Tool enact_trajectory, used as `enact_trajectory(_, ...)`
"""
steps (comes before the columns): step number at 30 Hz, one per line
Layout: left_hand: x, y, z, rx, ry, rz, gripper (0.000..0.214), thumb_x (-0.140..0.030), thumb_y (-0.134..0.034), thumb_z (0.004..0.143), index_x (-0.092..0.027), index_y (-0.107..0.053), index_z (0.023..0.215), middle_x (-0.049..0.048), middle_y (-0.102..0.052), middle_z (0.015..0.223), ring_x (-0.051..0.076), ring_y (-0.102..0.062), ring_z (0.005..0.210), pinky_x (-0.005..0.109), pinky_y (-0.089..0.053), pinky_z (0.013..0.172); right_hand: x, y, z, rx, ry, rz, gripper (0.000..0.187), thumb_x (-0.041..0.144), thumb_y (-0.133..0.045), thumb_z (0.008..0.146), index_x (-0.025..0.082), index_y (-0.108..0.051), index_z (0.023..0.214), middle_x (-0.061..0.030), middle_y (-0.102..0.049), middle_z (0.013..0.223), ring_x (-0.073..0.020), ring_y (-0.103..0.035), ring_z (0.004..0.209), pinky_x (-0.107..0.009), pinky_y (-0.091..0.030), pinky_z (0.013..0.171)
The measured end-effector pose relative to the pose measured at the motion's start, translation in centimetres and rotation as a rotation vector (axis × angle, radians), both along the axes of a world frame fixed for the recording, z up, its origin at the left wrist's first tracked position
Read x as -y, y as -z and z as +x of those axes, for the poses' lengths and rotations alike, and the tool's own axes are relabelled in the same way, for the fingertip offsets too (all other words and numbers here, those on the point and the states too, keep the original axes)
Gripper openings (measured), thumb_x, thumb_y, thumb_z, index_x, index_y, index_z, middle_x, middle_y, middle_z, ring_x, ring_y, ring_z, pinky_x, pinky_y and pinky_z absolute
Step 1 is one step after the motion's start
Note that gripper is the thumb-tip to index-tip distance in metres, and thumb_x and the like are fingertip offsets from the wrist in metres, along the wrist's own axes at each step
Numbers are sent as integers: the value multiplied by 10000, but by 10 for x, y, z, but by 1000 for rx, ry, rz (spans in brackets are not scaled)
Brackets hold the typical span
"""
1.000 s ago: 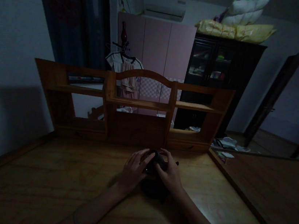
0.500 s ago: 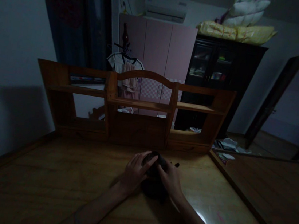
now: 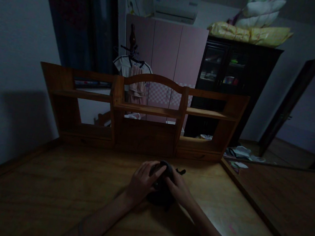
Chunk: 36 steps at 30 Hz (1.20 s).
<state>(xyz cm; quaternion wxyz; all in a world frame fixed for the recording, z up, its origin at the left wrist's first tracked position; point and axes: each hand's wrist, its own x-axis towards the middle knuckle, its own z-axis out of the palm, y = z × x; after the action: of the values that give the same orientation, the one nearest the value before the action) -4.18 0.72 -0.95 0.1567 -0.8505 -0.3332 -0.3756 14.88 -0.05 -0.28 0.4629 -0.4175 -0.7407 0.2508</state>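
On a wooden desk (image 3: 49, 192) in a dim room, both of my hands are closed around a small dark object (image 3: 164, 173) that I cannot make out. My left hand (image 3: 142, 181) grips its left side with the fingers curled over the top. My right hand (image 3: 179, 188) holds its right side, fingertips meeting the left hand's. A dark bit sticks out to the right of the object near the right fingers. A dark mass, perhaps shadow, lies under the hands.
A wooden shelf unit (image 3: 143, 112) stands at the desk's back edge, just beyond my hands. A second desk surface (image 3: 286, 200) adjoins on the right. Behind are a pink wardrobe (image 3: 166, 53), a dark cabinet (image 3: 232, 77) and hanging clothes (image 3: 131, 72).
My hands have drawn closer together on the dark object and shifted slightly; the bright glare on the desk to the right has gone.
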Motion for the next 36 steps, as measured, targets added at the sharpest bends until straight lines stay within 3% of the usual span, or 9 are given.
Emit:
enact_trajectory(5, 1, -1, -1, 0, 37, 39, 743, -300, -710, 761, -306, -334, 1401, 123, -456, 1297, 289, -457, 1184, 483, -429, 981, -3, 5, 3, -67, -112, -35, 444, 211, -490, 857, 240, -478, 1300, -50, -594, 1247, -216, -544, 1158, -404, -416, 1017)
enact_trajectory(11, 3, -3, -1, -15, 39, 42, 788, -184, -701, 750, -325, -302, 1414, 117, -404, 1334, 289, -416, 1221, 476, -412, 998, -1, 12, -1, -72, 6, 27, 417, 245, -473, 873, 244, -480, 1290, -59, -598, 1235, -218, -536, 1174, -405, -423, 1017)
enact_trajectory(18, 5, -4, 2, -10, 42, 60, 739, -178, -664, 772, -309, -317, 1411, 122, -403, 1332, 293, -419, 1221, 479, -408, 1002, -1, 13, -3, -42, 1, 67, 392, 263, -443, 899, 230, -449, 1290, -70, -582, 1241, -206, -527, 1186, -362, -434, 1003)
enact_trajectory(26, 5, -3, 2, -3, 70, 51, 731, -130, -613, 785, -297, -297, 1423, 127, -366, 1368, 287, -379, 1260, 484, -373, 1033, 6, 2, -4, 4, 23, 120, 313, 261, -426, 921, 232, -480, 1227, -65, -634, 1137, -204, -603, 1057, -321, -493, 891)
enact_trajectory(36, 5, -3, 3, -3, 78, 80, 681, -143, -571, 814, -297, -304, 1422, 126, -370, 1364, 293, -367, 1267, 522, -348, 1041, 2, 5, -6, 42, 74, 161, 288, 182, -397, 911, 194, -488, 1184, -87, -659, 1056, -206, -638, 964, -312, -511, 808)
